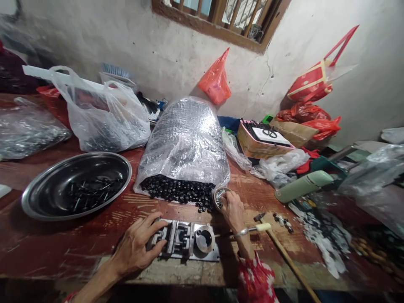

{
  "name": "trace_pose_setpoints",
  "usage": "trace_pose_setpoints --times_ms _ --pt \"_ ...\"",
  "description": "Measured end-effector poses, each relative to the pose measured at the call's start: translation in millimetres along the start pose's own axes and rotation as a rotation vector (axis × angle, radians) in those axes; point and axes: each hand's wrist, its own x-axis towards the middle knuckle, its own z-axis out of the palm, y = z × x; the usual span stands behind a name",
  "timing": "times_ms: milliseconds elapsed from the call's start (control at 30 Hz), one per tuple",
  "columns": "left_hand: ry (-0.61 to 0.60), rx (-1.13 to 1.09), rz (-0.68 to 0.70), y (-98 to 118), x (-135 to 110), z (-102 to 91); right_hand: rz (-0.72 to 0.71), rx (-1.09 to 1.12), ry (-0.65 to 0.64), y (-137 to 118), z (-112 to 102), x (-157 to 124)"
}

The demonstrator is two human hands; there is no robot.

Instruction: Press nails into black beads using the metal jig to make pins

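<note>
At the near edge of the table [63,240], my left hand [135,248] presses flat on the metal jig [184,240], its grip released. My right hand [232,209] pinches a round ring [220,197] against the black beads [179,191] spilling from the bag [186,139]. I judge this the picking-up step; the next move calls for a steady carry to the jig's socket. One jig, one hammer [279,242], one bowl [34,195]; the beads are beyond counting

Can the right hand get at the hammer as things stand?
Likely yes: the hammer lies just beside the right hand, nothing between them, though it holds a round tin.
</note>
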Motion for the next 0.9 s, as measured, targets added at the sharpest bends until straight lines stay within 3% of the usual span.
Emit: trace_pose_setpoints --times_ms 500,900 --pt "0.033 0.056 0.036 -2 -3 1.5 0.038 -0.056 -0.069 -6 6 30" --pt "0.051 0.031 0.027 0 -2 1.8 0.118 0.063 0.075 17 6 9"
